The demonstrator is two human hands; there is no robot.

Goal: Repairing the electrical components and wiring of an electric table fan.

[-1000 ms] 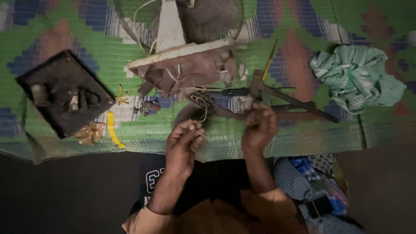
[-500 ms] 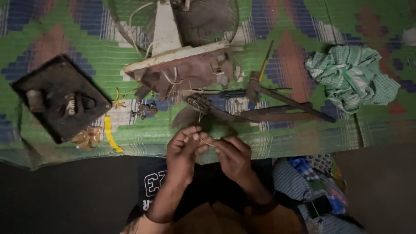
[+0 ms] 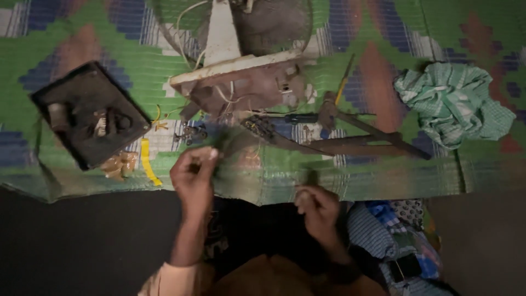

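Fan base (image 3: 246, 82) lies opened with wires exposed on the woven mat (image 3: 383, 175), pliers (image 3: 350, 137) and screwdriver (image 3: 301, 118) idle beside it; left hand (image 3: 193, 175) pinches a small dark part, right hand (image 3: 318, 207) loosely curled, contents unclear; reassembly apparently not begun.
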